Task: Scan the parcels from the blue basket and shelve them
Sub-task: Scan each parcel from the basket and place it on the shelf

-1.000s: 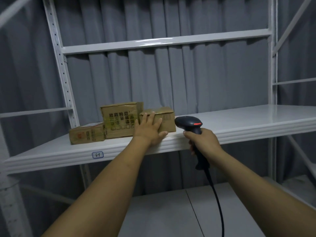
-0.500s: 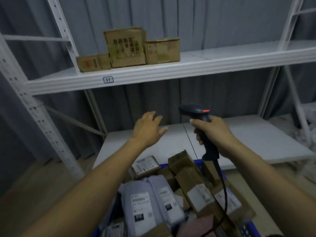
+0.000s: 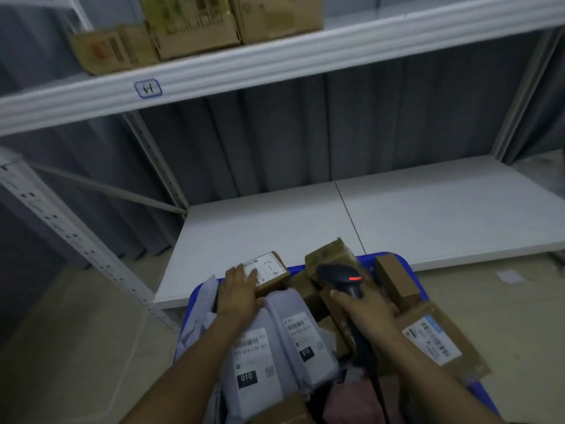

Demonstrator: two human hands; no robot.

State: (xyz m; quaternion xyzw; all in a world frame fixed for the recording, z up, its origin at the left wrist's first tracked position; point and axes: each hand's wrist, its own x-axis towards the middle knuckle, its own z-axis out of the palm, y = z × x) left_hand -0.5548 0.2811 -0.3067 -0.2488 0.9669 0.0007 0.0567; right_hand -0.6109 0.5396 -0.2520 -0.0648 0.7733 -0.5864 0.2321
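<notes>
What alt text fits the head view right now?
A person's left hand touches a labelled cardboard box in a blue basket heaped with parcels, while the right hand grips a black handheld scanner over it. Above, three cardboard boxes sit on a white shelf.

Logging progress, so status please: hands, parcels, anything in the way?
Left hand open, touching small white-labelled brown cardboard box in blue plastic basket. Right hand grips black handheld scanner. Box unobstructed.

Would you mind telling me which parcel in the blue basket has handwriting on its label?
The small cardboard box at the basket's far rim, under the left hand's fingertips: its label bears pen strokes, while the other visible labels are only printed.
</notes>
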